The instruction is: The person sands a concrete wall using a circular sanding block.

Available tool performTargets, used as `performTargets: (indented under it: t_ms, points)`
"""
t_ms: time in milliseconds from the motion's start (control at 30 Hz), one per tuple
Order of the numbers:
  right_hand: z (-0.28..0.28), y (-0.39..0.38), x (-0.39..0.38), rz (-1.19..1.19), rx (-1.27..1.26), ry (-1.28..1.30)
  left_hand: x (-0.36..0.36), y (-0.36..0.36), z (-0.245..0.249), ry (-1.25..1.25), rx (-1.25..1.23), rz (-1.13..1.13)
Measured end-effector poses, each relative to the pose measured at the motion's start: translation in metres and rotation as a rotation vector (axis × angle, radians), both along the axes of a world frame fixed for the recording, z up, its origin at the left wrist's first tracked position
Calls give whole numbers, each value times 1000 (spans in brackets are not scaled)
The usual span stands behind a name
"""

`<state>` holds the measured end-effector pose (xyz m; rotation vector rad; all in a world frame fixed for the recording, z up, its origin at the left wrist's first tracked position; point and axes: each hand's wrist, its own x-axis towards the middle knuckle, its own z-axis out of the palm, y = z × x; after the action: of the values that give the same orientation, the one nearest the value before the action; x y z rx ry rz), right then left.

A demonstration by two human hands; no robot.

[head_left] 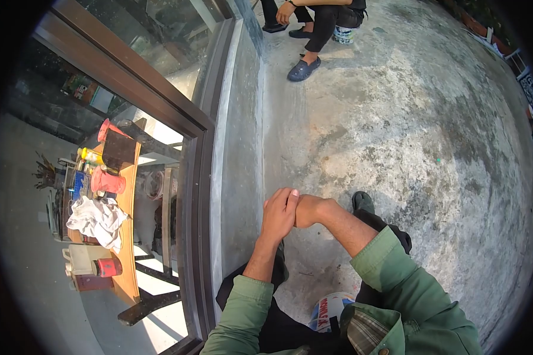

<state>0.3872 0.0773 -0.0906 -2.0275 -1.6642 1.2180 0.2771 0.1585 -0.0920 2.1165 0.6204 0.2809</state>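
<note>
My left hand [278, 215] is closed over the front of my right hand [307, 212], its thumb pressed against it. The two are clasped together above the floor, in front of my knees. My right wrist is bent, and the fingers of that hand are hidden behind the left one, so I cannot see what they do. No tool or other object shows in either hand. Below my forearms, a white bucket with red and blue print [328, 310] stands between my legs.
On my left is a brown-framed window [204, 177] over a low concrete wall [241, 118]. Behind the glass, a wooden table [128, 260] bears a white cloth [98, 222], pink containers [108, 181] and a jug [80, 260]. Ahead, another person [323, 29] sits on a paint bucket [344, 35].
</note>
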Motion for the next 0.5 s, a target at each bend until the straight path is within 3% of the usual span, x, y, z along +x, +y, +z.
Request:
performTargets:
  t_ms: [500]
  points:
    - [6, 1, 0, 5, -5, 3, -1, 1, 0, 2, 5, -11]
